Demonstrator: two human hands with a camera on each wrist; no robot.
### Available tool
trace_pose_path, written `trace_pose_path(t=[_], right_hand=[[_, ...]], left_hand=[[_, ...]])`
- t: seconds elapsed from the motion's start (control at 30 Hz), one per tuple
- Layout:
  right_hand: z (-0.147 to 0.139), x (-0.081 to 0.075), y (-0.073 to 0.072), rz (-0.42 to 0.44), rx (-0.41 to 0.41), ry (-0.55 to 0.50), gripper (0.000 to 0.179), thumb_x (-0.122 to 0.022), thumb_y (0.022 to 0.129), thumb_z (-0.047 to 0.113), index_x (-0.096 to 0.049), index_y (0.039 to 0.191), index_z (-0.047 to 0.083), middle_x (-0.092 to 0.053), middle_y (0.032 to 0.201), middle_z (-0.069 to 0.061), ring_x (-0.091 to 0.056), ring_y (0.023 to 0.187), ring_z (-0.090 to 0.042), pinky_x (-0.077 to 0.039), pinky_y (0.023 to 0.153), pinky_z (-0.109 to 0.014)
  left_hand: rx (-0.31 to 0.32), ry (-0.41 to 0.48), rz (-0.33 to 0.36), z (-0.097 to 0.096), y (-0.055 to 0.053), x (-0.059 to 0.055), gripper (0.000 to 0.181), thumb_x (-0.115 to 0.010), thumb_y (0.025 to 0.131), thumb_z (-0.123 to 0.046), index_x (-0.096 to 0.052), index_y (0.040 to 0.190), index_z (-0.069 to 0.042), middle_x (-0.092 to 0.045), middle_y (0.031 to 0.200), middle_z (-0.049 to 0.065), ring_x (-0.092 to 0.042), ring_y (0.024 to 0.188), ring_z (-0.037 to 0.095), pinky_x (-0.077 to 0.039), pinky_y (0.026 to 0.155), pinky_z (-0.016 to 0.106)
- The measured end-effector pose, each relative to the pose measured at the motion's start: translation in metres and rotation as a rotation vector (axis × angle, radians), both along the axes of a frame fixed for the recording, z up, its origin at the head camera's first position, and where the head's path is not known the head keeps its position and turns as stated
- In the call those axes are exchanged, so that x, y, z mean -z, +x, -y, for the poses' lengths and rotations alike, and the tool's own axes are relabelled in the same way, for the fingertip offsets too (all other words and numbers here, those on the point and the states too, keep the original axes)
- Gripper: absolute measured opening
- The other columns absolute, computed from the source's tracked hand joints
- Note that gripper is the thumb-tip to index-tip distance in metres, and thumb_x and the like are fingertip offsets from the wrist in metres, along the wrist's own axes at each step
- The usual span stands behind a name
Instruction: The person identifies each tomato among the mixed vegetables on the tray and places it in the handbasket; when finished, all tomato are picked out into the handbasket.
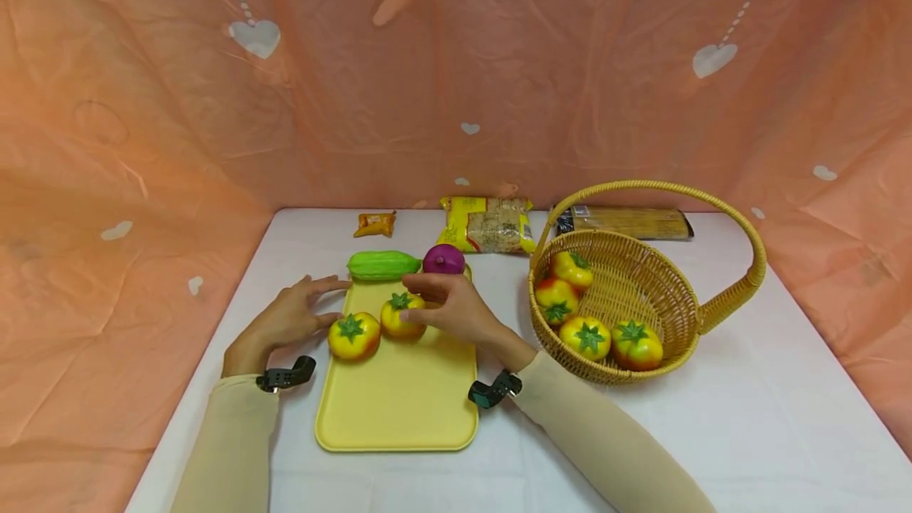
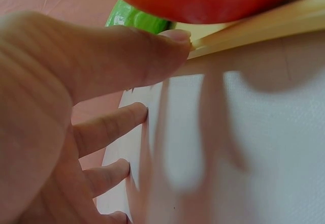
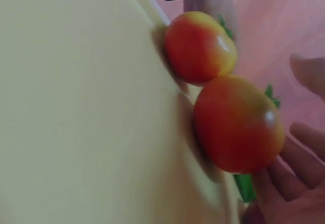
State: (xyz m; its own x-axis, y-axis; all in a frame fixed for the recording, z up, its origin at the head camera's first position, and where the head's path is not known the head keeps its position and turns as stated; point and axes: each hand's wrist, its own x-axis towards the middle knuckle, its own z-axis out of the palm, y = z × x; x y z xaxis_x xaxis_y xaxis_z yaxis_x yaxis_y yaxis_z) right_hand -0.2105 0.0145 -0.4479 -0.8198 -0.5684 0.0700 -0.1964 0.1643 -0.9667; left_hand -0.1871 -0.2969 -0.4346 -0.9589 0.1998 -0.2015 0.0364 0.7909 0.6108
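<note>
Two beige sleeves [image 1: 231, 442] poke in at the bottom, each with a black wrist camera [image 1: 288, 376] at the cuff. Between them sits a yellow tray [image 1: 399, 414], and the near half is just bare surface down to the rounded front rim, so lots of open room that way.

The action's farther up. One tomato-like fruit [image 1: 356, 344] sits right at the left rim, and its twin [image 1: 395, 328] is just beside it, nearer the middle; can't tell if they touch. Left hand [image 1: 288, 315] is loose, fingers spread, off the left side. Right hand [image 1: 459, 309] is reaching in over the right side, fingers and thumb relaxed around the twin rather than clamped; can't tell if there's contact. Far end's tighter: a green gourd [image 1: 385, 265] on the left and a purple onion [image 1: 443, 259] at the right corner.

To the right, a strip of white tablecloth [image 1: 506, 291] separates the tray from a wicker basket [image 1: 666, 291] holding four more fruits [image 1: 584, 339]. Snack packet [image 1: 375, 224], yellow bag [image 1: 492, 228] and noodle pack [image 1: 627, 222] line the back edge.

Left wrist cam adds the thumb tip right by the rim, with the other fingers out over cloth. Right wrist cam gets the fruits' deep red sides; from the head they look mostly yellow.
</note>
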Motion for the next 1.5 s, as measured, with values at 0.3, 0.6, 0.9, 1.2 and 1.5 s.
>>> trace_pose_path(t=[0.3,0.6,0.9,1.2,1.5], right_hand=[[0.003,0.005,0.005,-0.060,0.074,0.215,0.055,-0.092,0.090,0.023,-0.075,0.141,0.012,-0.077,0.136,-0.007,-0.070,0.120,-0.018,-0.055,0.113,-0.039],[-0.015,-0.010,0.018,-0.082,0.068,0.196,0.054,-0.092,0.091,0.024,-0.074,0.141,0.013,-0.077,0.137,-0.005,-0.073,0.120,-0.016,-0.059,0.107,-0.032],[-0.048,-0.024,0.041,-0.039,-0.005,0.099,0.055,-0.090,0.093,0.018,-0.071,0.144,0.008,-0.075,0.142,-0.010,-0.074,0.129,-0.023,-0.059,0.108,-0.026],[-0.096,-0.037,0.063,-0.032,0.017,0.079,0.055,-0.089,0.093,0.016,-0.071,0.145,0.009,-0.072,0.147,-0.009,-0.072,0.131,-0.024,-0.058,0.110,-0.028],[-0.150,-0.048,0.073,-0.032,0.120,0.047,0.054,-0.087,0.095,0.012,-0.069,0.145,0.004,-0.070,0.146,-0.017,-0.073,0.125,-0.013,-0.060,0.105,-0.026]], left_hand=[[0.006,-0.007,-0.001,-0.001,0.001,0.000,0.060,-0.081,0.098,-0.021,-0.062,0.156,-0.016,-0.043,0.170,0.028,-0.013,0.162,0.064,-0.012,0.121,0.089],[0.001,-0.011,-0.004,0.001,0.000,0.002,0.060,-0.081,0.099,-0.022,-0.062,0.156,-0.017,-0.042,0.171,0.028,-0.013,0.162,0.064,-0.013,0.121,0.089],[0.008,-0.015,0.004,0.001,-0.001,0.002,0.062,-0.080,0.099,-0.022,-0.061,0.158,-0.017,-0.040,0.172,0.027,-0.012,0.163,0.064,-0.013,0.122,0.088],[0.004,-0.016,0.010,0.001,-0.002,0.003,0.062,-0.080,0.099,-0.021,-0.061,0.158,-0.017,-0.040,0.172,0.028,-0.012,0.163,0.064,-0.012,0.122,0.088],[0.017,-0.023,-0.009,0.001,-0.002,0.003,0.061,-0.081,0.099,-0.021,-0.062,0.157,-0.017,-0.042,0.170,0.029,-0.014,0.162,0.065,-0.015,0.122,0.088]])
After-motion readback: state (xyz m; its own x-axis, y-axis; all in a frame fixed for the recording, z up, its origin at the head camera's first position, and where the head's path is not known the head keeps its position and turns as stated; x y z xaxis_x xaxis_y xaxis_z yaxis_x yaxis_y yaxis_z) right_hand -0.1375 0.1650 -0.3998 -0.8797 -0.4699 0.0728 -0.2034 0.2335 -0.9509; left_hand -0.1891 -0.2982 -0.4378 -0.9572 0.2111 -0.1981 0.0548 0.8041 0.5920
